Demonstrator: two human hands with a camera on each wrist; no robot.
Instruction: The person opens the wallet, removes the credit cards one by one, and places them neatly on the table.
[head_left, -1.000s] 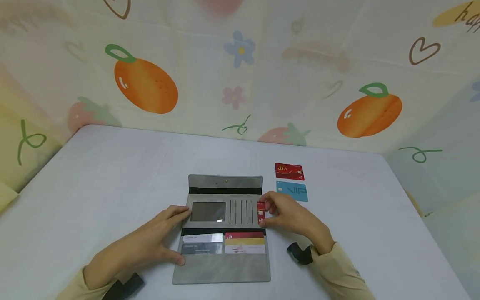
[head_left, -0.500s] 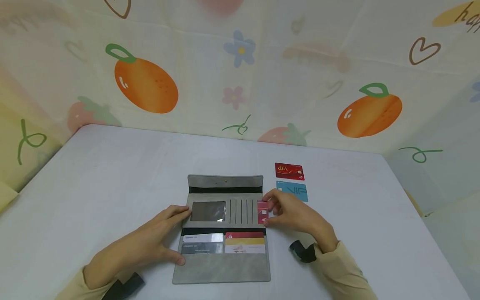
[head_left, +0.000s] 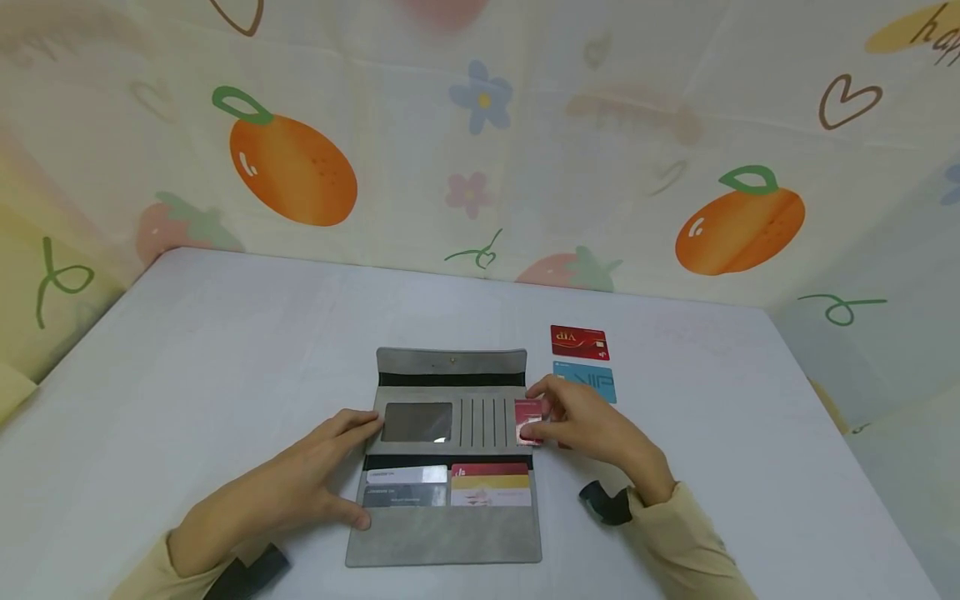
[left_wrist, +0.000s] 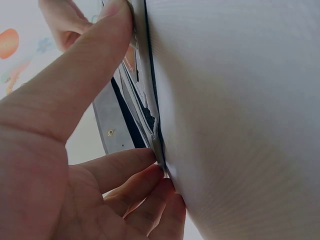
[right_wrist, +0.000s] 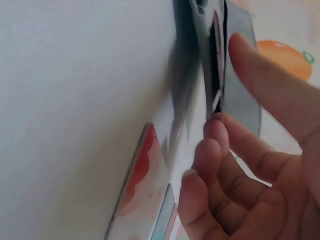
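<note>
Head view: my right hand [head_left: 581, 423] holds a red card [head_left: 527, 409] at the right edge of the wallet [head_left: 448, 538], thumb over its face; my spread left hand [head_left: 318, 468] rests along the wallet's left edge. Likely light, stiff, slick: best pinched by its edges.

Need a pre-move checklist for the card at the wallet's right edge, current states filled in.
1. Wallet open on the table: ok.
2. Left hand at the wallet's left edge: ok, touching it.
3. Right hand on the slot card: ok, thumb over its face; firmness of grip: cannot tell.
4. Slot card fully clear of the wallet: not ok, only its outer part shows.
5. Red VIP card clear of both hands: ok.
6. Blue VIP card untouched: cannot tell, the right hand overlaps it in the head view.
</note>
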